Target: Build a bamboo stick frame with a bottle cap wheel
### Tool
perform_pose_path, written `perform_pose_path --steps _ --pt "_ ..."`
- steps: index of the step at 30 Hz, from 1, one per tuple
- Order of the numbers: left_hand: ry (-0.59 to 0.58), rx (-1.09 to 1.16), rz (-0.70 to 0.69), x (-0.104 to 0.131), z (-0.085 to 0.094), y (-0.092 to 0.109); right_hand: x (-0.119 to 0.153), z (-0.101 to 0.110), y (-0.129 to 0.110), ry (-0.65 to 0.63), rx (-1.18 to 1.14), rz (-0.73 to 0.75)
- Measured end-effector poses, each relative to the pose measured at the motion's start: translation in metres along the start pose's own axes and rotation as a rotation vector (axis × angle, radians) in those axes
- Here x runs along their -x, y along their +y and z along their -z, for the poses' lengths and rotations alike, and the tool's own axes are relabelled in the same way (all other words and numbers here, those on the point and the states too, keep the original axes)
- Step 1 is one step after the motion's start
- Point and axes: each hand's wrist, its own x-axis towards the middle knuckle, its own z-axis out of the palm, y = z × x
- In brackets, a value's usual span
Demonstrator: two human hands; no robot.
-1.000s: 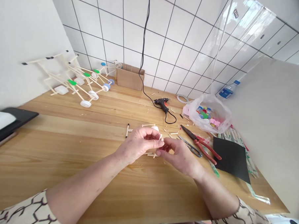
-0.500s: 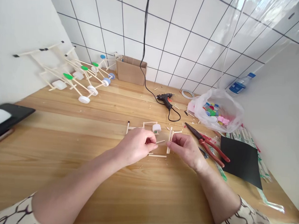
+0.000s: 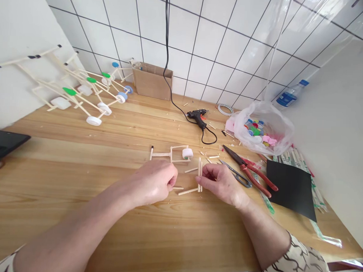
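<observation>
My right hand (image 3: 223, 182) pinches a pair of thin wooden sticks (image 3: 200, 175), held side by side and pointing away from me. Closed fingers of my left hand (image 3: 154, 179) are at the end of a short wooden stick (image 3: 178, 188); the fingertips are partly hidden behind the hand. Between the hands, one loose stick (image 3: 191, 170) lies on the table, and a slanted stick (image 3: 187, 191) reaches toward the pair. Just beyond my left hand lies a small stick frame (image 3: 170, 153) with a black tip and a white bottle cap (image 3: 187, 153).
Right of my hands are red-handled pliers (image 3: 259, 178), thread snips (image 3: 241, 178) and black sheet (image 3: 292, 189). Behind them sits a plastic bag (image 3: 279, 130) of coloured caps. A black glue gun (image 3: 197, 116), cardboard box (image 3: 153, 82) and several wheeled stick models (image 3: 90, 94) stand farther back.
My left hand has left the stick between the hands and moved left and nearer to me, to another short stick. My right hand still pinches the pair. The view has shifted slightly.
</observation>
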Motion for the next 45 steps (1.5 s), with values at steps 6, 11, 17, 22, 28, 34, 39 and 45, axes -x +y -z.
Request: perform_pose_path --steps 6,11,17,22,28,34,39,45 --pt "0.072 0.048 0.039 -0.001 0.002 -0.001 0.001 -0.005 -0.001 -0.044 0.014 0.000" --pt "0.103 0.094 0.040 -0.002 0.005 0.004 0.003 -0.009 0.002 -0.064 0.044 0.019" --pt "0.096 0.111 0.027 -0.002 0.002 0.009 0.004 -0.011 0.003 -0.101 0.079 0.024" --pt "0.124 0.122 0.019 -0.002 -0.002 0.009 0.005 -0.013 0.003 -0.097 0.122 0.041" --pt "0.205 0.199 0.026 -0.005 -0.005 0.009 0.005 -0.014 0.007 -0.077 0.189 0.093" --pt "0.214 0.301 0.009 -0.006 -0.009 0.007 0.005 -0.015 0.007 -0.079 0.174 0.100" --pt "0.205 0.338 0.024 -0.007 -0.007 0.004 0.004 -0.011 0.003 -0.104 0.050 0.065" --pt "0.153 0.334 -0.006 -0.007 -0.008 0.008 0.003 -0.006 0.004 -0.058 -0.084 0.040"
